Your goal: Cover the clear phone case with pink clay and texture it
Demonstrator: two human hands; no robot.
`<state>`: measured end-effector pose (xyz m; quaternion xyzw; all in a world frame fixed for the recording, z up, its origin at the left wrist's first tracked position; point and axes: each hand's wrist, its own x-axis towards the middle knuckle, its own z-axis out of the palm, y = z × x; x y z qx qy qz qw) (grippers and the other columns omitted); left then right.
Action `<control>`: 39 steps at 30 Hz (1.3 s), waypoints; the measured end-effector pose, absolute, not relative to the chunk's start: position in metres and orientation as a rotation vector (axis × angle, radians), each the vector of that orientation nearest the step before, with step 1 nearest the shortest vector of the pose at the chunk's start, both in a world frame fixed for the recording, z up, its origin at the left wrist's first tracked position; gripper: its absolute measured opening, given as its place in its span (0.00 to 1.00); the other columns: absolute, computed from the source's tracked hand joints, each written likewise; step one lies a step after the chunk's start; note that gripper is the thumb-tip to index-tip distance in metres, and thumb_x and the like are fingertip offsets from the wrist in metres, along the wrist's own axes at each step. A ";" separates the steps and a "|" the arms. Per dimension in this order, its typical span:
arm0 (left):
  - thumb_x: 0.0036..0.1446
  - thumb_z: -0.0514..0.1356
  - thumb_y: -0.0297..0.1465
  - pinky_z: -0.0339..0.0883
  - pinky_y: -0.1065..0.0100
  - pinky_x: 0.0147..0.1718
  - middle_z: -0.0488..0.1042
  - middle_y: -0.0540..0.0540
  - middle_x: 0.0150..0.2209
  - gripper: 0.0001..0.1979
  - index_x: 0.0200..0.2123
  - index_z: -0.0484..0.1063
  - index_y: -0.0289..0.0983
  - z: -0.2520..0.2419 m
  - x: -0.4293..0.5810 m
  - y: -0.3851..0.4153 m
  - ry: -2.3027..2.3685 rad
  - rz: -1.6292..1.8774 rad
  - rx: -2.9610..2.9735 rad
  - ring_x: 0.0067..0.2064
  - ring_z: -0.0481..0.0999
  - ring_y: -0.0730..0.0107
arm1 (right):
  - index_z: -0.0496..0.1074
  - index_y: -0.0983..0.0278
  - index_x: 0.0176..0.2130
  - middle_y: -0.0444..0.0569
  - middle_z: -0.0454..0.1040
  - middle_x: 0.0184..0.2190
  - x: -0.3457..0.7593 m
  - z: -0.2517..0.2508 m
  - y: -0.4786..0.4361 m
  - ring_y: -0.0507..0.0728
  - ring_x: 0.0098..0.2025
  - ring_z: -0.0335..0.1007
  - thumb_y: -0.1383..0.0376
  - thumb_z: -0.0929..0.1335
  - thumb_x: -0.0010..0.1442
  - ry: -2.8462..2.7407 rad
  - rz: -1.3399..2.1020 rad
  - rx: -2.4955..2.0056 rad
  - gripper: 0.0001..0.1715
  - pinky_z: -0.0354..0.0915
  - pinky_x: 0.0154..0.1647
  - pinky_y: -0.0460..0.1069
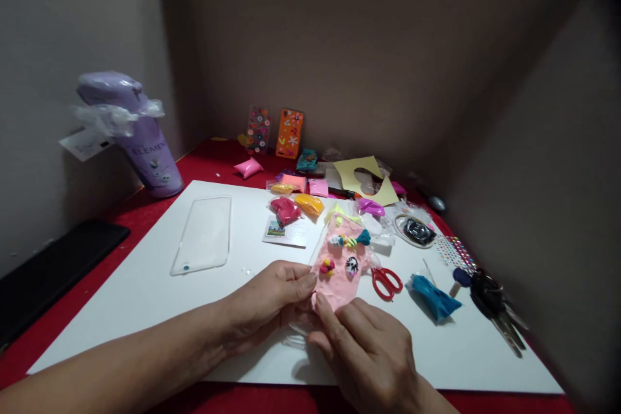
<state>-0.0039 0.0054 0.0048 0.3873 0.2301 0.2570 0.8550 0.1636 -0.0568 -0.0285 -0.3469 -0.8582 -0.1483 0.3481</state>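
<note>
A clear phone case [338, 291] covered in pink clay is held tilted over the white board. On it sit a blue, white and yellow clay braid, a red and yellow clay flower and a black and white round piece. My left hand [264, 294] is closed on the case's left edge, thumb on top. At the lower left corner, the index finger of my right hand [369, 349] presses the clay, with the thumb below; its other fingers are curled. Red-handled scissors [387, 283] lie just right of the case. A second, clear phone case [204, 233] lies at the left.
Clay packets, among them a red one [285, 210], an orange one [309, 205] and a blue one [434, 297], lie around the white board [136, 297]. Keys [497, 310] are at the right. Two decorated cases, one orange [290, 134], lean at the wall. A purple tumbler [152, 155] stands left.
</note>
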 end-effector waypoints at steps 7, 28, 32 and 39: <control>0.60 0.53 0.33 0.56 0.73 0.25 0.67 0.46 0.22 0.15 0.24 0.65 0.30 0.009 -0.003 0.002 0.548 0.538 0.810 0.25 0.66 0.75 | 0.68 0.78 0.48 0.49 0.68 0.21 0.157 -0.029 -0.054 0.53 0.23 0.57 0.67 0.69 0.56 -2.250 -0.393 -0.879 0.22 0.50 0.21 0.48; 0.59 0.55 0.34 0.56 0.74 0.27 0.64 0.48 0.24 0.14 0.25 0.66 0.30 0.009 -0.002 0.003 0.555 0.598 0.808 0.25 0.62 0.77 | 0.69 0.76 0.49 0.49 0.68 0.21 0.160 -0.027 -0.056 0.52 0.24 0.59 0.70 0.68 0.56 -2.182 -0.398 -0.980 0.20 0.54 0.22 0.46; 0.58 0.56 0.35 0.53 0.74 0.25 0.63 0.49 0.23 0.14 0.25 0.66 0.30 0.009 -0.003 0.003 0.539 0.591 0.808 0.24 0.60 0.78 | 0.69 0.76 0.48 0.49 0.68 0.21 0.157 -0.027 -0.056 0.52 0.25 0.60 0.68 0.68 0.57 -2.189 -0.391 -0.964 0.19 0.54 0.23 0.46; 0.57 0.57 0.35 0.56 0.73 0.27 0.65 0.48 0.24 0.13 0.27 0.69 0.29 0.009 0.000 0.002 0.555 0.588 0.789 0.24 0.62 0.77 | 0.69 0.75 0.48 0.49 0.69 0.22 0.157 -0.024 -0.056 0.52 0.24 0.59 0.67 0.67 0.58 -2.215 -0.396 -0.970 0.19 0.53 0.23 0.47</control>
